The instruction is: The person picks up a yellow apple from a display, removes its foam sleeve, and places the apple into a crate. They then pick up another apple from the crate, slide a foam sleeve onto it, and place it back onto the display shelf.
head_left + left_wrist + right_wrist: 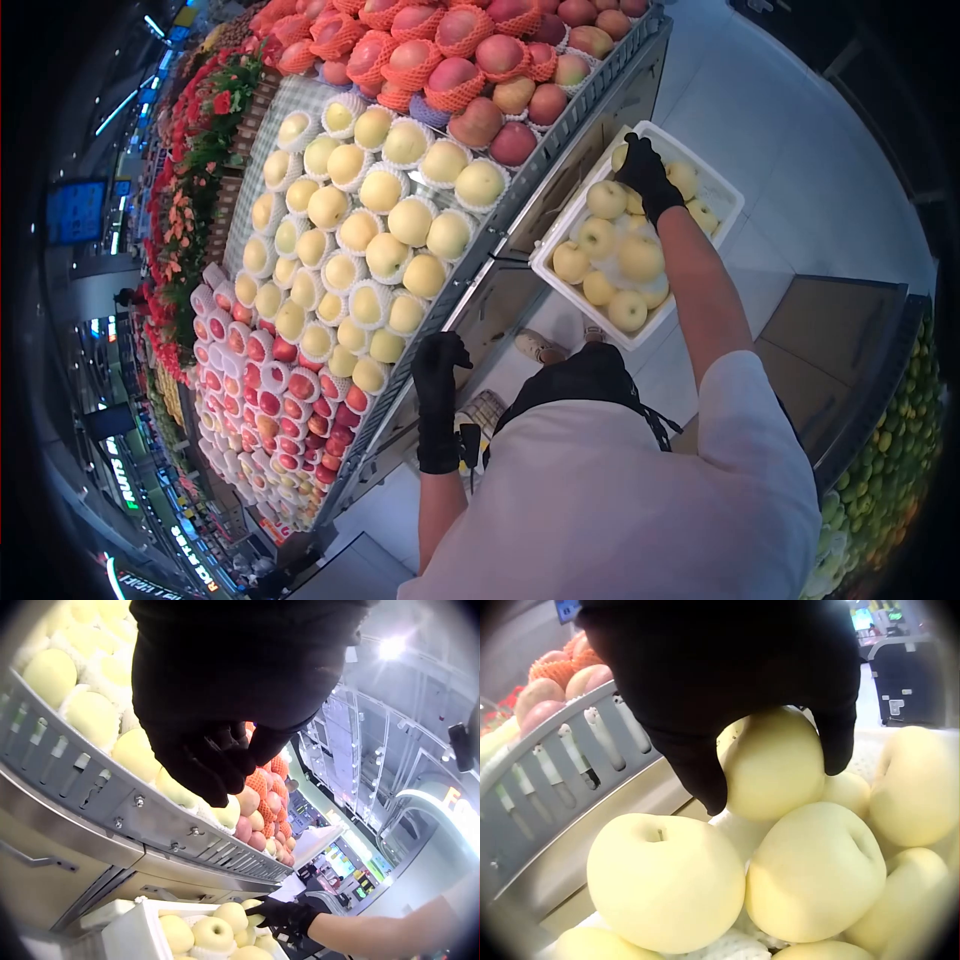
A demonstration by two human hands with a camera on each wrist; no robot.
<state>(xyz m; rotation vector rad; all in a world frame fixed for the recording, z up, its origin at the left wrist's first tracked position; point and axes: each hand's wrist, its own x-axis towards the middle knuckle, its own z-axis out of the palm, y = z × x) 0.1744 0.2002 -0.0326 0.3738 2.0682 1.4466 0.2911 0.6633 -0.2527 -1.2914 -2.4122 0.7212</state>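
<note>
In a white foam box (127, 937) on the floor, my black-gloved right hand (650, 178) grips a pale yellow apple (776, 769). Thumb and fingers reach down around its sides in the right wrist view. Several more yellow apples (667, 881) lie in the box below and around it, some over white foam netting. My left hand (437, 372), also in a black glove, hangs beside the display's front edge with loosely curled fingers and nothing in them. The left wrist view shows this hand (232, 690) in front of the displayed fruit.
A sloped display holds yellow apples in white foam nets (385, 255), with orange-netted red fruit (450, 80) beyond and small red fruit (265, 400) nearer. A slotted grey rail (97, 780) edges it. Green fruit (880, 460) fills another stand at the right.
</note>
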